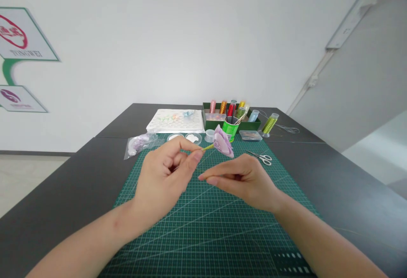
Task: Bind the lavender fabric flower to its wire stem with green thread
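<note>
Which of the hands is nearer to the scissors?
Right. The right hand is just left of the scissors, on the near side; the left hand is farther left, holding the purple flower by its green stem.

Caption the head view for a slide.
Left hand holding a lilac flower by its stem, right hand near, cutting mat below.

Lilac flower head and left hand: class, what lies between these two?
In the head view, a short stretch of green stem lies between the flower head and the left hand, which pinches the stem.
</note>
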Action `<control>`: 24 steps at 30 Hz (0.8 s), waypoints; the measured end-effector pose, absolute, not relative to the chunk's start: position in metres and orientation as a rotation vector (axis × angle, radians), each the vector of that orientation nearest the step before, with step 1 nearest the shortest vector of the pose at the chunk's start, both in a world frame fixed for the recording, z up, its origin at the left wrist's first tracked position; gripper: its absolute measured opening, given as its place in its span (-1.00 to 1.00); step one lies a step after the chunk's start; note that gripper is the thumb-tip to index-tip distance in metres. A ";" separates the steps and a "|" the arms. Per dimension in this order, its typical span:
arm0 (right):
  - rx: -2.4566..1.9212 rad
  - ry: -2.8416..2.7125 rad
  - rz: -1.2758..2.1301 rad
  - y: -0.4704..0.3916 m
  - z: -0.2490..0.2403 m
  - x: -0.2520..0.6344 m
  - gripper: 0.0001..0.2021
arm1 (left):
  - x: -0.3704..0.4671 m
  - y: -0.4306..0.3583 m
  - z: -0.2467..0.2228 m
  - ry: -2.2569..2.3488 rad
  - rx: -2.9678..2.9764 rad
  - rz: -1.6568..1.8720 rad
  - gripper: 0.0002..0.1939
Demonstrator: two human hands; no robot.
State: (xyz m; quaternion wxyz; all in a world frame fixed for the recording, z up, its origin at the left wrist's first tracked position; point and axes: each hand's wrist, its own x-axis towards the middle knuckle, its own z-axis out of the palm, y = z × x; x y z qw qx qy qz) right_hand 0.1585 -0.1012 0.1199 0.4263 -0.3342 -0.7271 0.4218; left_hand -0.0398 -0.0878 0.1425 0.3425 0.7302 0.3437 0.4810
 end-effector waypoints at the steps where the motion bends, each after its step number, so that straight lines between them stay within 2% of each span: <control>1: -0.816 -1.786 1.107 -0.100 0.118 0.157 -0.80 | -0.040 -0.087 0.143 0.837 1.769 1.179 -0.80; 6: -0.549 -1.451 1.581 -0.084 0.100 0.155 -0.79 | -0.044 -0.084 0.148 0.612 1.326 1.043 -0.80; 9: -0.450 -1.158 1.665 -0.071 0.090 0.161 -0.82 | -0.051 -0.085 0.156 0.532 1.241 1.037 -0.83; 12: -0.538 -1.140 1.604 -0.053 0.083 0.175 -0.75 | -0.059 -0.087 0.163 0.525 1.269 1.087 -0.86; 15: -0.796 -1.403 1.459 -0.030 0.077 0.200 -0.64 | -0.066 -0.090 0.169 0.564 1.357 1.162 -0.83; 18: -1.363 -1.919 1.076 -0.008 0.069 0.229 -0.68 | -0.071 -0.092 0.172 0.641 1.409 1.241 -0.82; 22: -1.591 -2.078 0.891 0.004 0.069 0.259 -0.82 | -0.069 -0.089 0.169 0.636 1.479 1.285 -0.82; 24: -1.647 -2.092 0.762 0.002 0.076 0.263 -0.81 | -0.065 -0.085 0.164 0.639 1.520 1.343 -0.82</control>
